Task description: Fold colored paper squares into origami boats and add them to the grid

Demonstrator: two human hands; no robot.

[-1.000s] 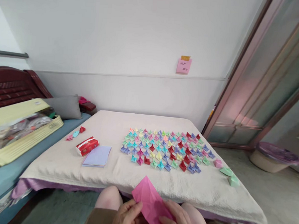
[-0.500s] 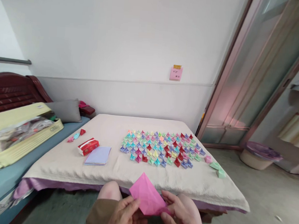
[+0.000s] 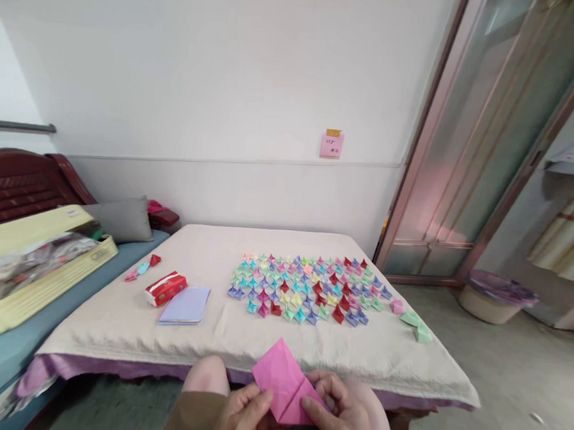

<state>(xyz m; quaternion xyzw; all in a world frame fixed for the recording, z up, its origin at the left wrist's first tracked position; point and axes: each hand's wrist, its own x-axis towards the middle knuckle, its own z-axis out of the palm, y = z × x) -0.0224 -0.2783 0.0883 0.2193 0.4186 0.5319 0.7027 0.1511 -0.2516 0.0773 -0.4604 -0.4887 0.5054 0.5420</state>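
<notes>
A pink sheet of paper [image 3: 282, 382], creased and partly folded, is held over my lap at the bottom of the view. My left hand [image 3: 245, 416] pinches its left edge and my right hand [image 3: 339, 415] grips its right side, thumb on top. Beyond them a low table with a cream cloth [image 3: 215, 256] carries several rows of small folded paper pieces [image 3: 306, 288] in many colours. A stack of lilac paper sheets [image 3: 185, 304] and a red packet [image 3: 165, 288] lie on the cloth's left part.
Three loose folded pieces, one pink [image 3: 397, 306] and two green [image 3: 417, 326], sit near the table's right edge. A wooden bench [image 3: 19, 180] at left bears a yellow case [image 3: 33, 256] and grey pillow [image 3: 119, 218]. A glass sliding door [image 3: 472, 162] and basin [image 3: 497, 303] are at right.
The pink paper has been folded smaller and now shows a crease, held lower between both hands. The view has shifted a little to the right and down.
</notes>
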